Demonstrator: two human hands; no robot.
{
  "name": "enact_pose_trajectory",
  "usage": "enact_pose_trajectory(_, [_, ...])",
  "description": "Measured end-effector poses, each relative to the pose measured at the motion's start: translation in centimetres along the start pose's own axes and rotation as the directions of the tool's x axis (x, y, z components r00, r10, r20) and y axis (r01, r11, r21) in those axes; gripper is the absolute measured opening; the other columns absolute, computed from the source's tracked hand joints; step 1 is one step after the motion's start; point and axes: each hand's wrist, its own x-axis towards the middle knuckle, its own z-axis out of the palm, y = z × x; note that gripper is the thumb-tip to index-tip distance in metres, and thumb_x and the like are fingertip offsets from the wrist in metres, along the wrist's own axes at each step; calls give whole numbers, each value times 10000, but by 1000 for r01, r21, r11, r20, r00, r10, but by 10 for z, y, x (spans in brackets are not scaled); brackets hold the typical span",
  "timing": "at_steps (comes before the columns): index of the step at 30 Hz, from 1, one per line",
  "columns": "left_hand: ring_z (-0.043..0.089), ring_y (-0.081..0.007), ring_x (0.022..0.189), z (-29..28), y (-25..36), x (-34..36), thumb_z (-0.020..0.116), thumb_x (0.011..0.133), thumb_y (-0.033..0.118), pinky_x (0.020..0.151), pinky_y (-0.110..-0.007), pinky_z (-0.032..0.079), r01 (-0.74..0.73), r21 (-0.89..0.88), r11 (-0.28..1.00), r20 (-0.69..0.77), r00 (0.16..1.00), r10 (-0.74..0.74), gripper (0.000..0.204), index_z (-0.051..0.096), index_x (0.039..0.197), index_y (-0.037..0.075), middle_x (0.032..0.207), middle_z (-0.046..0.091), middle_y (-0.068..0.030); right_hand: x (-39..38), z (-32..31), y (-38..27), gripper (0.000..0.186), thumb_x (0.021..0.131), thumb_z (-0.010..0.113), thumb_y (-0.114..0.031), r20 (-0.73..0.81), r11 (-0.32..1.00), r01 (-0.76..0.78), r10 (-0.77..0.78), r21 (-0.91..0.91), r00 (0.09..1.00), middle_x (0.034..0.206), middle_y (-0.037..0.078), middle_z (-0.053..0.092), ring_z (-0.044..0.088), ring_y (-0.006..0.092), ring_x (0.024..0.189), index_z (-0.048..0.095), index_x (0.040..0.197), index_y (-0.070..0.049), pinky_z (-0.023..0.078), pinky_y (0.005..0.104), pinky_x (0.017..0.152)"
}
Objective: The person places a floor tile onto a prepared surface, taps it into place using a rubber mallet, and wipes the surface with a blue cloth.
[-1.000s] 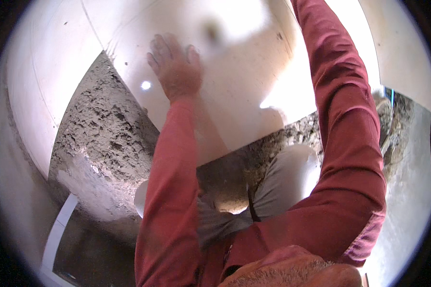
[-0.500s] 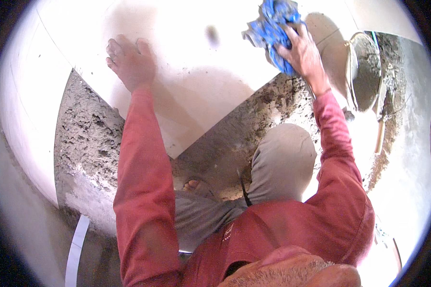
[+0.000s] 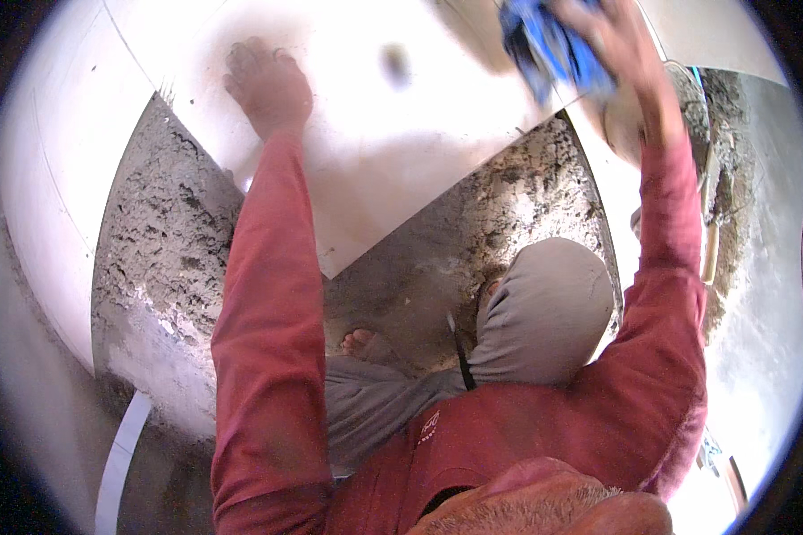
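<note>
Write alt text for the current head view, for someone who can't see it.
A right hand, blurred, holds a crumpled blue wad at a large pale slab, while the left hand lies spread on the slab. Rough grey mortar-like material borders the slab's near edges; the person wears a red long-sleeved top.

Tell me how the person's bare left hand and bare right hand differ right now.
The bare left hand rests palm down on a large, flat, pale tile; the bare right hand holds a crumpled blue cloth. The left hand looks fairly sharp, while the right hand is blurred. Both emerge from long red fabric sleeves.
</note>
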Motion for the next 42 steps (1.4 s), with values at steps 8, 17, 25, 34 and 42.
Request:
enact_pose_trajectory(8, [336, -387, 1498, -5, 3, 0, 421, 1067, 342, 1226, -562, 217, -11, -74, 997, -48, 999, 7, 562, 411, 1527, 20, 1601, 381, -240, 271, 125, 30, 678, 826, 727, -465, 316, 950, -23, 126, -312, 940, 1392, 210, 577, 601, 413, 1218, 596, 1398, -126, 457, 529, 1062])
enact_pose_trajectory(17, [338, -389, 1498, -8, 7, 3, 442, 1062, 334, 1227, -563, 209, 14, -83, 996, -39, 999, -17, 542, 435, 1519, 43, 1597, 384, -243, 118, 150, 79, 601, 840, 729, -543, 120, 854, 173, -130, -490, 984, 1339, 231, 524, 558, 437, 1188, 627, 1267, -134, 460, 545, 979])
enact_pose_trajectory(25, [332, -387, 1501, 4, -2, -3, 435, 1064, 347, 1222, -576, 213, -16, -114, 993, -87, 996, 7, 558, 410, 1535, 48, 1609, 377, -216, -166, 91, 13, 483, 754, 764, -138, 343, 942, -313, 335, -120, 878, 1155, 153, 588, 637, 339, 1038, 662, 1225, -101, 542, 487, 901])
enact_pose_trajectory(34, [430, -401, 1435, 2, -39, 18, 425, 1052, 493, 1193, -551, 278, -230, -150, 962, -41, 973, 227, 631, 459, 1510, 60, 1559, 457, -204, -3, 46, 32, 499, 969, 646, -354, 71, 914, -319, 311, 250, 948, 1229, 112, 680, 656, 219, 1105, 605, 1360, -47, 511, 391, 982])
enact_pose_trajectory(42, [492, -389, 1397, -13, -99, 79, 90, 998, 765, 1183, -432, 322, 157, -514, 843, 567, 800, 197, 940, 598, 1431, 103, 1450, 581, -223, 128, 236, 20, 517, 758, 727, -552, 84, 792, 272, -271, -547, 959, 1228, 93, 627, 585, 367, 1162, 724, 1181, -255, 515, 513, 861])
